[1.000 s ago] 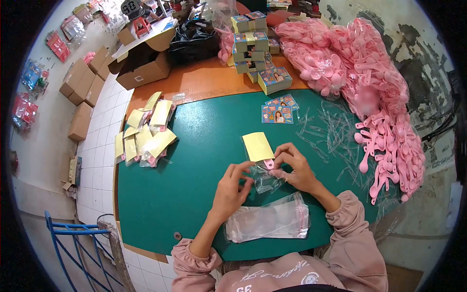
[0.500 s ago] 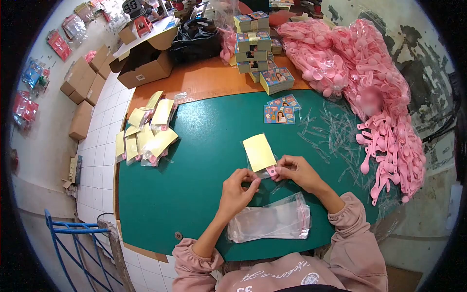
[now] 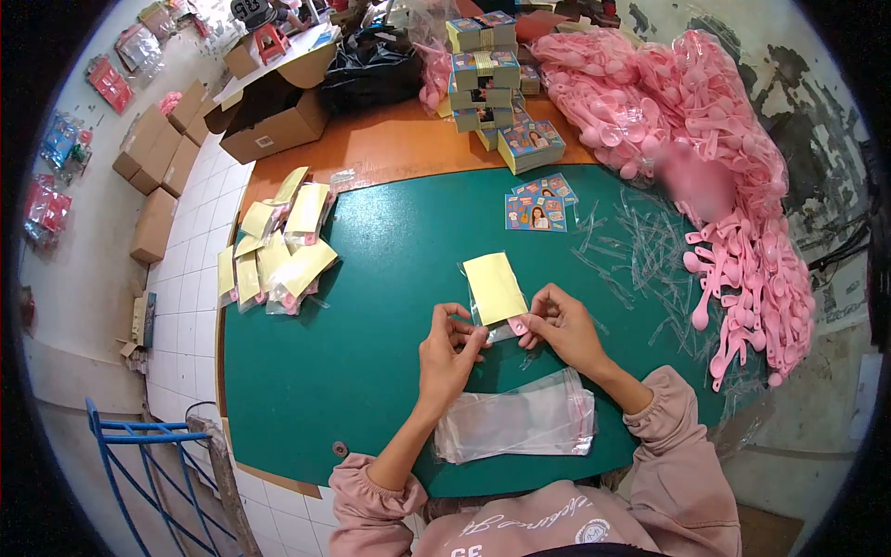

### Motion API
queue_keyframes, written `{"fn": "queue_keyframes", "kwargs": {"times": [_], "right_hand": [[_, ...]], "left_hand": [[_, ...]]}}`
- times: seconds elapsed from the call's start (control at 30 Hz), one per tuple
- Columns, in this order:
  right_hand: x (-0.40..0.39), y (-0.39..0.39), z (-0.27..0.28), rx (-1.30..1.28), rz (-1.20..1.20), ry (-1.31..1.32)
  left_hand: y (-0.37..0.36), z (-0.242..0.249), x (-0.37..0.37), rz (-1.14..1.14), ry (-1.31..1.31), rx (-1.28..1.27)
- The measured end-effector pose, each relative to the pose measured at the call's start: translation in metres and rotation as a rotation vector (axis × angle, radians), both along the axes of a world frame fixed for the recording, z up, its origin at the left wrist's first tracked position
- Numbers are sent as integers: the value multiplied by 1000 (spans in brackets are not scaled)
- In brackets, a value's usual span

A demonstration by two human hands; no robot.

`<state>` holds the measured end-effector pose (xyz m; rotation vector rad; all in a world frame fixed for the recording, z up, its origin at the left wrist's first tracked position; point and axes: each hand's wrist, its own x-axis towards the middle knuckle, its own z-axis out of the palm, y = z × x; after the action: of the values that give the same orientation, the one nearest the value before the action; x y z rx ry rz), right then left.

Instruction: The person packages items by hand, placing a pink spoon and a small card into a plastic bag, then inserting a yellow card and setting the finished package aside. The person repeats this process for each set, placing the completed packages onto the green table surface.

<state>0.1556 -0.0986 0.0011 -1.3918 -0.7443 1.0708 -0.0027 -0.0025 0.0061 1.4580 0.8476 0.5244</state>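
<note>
In front of me a clear plastic bag lies on the green table top, with a pale yellow card inside it. The end of a pink plastic spoon shows at the card's lower right corner. My left hand is closed in a pinch on the bag's lower left edge. Thumb and fingers of my right hand pinch the bag's lower right corner, beside the spoon end. Closer to my body lies a stack of empty clear bags.
Filled bags with yellow cards lie in a pile at left. Picture cards, card stacks and clear plastic strips lie farther off. Many pink spoons spill from big bags at right. An open carton stands back left.
Fingers of both hands have shifted slightly along the bag's lower edge, the left hand opening its curl a little. The bag and card stay nearly in place.
</note>
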Motion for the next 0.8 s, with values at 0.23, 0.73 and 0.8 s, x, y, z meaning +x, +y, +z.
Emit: {"fn": "queue_keyframes", "kwargs": {"times": [0.23,0.73,0.8], "right_hand": [[3,-5,7,-39,-14,-24],[196,-140,24,-772,-312,-1590],[206,-144,21,-761,-315,-1579]], "left_hand": [[0,11,-1,-65,62,34],[-26,54,-17,-506,253,776],[-50,42,-1,-581,312,777]]}}
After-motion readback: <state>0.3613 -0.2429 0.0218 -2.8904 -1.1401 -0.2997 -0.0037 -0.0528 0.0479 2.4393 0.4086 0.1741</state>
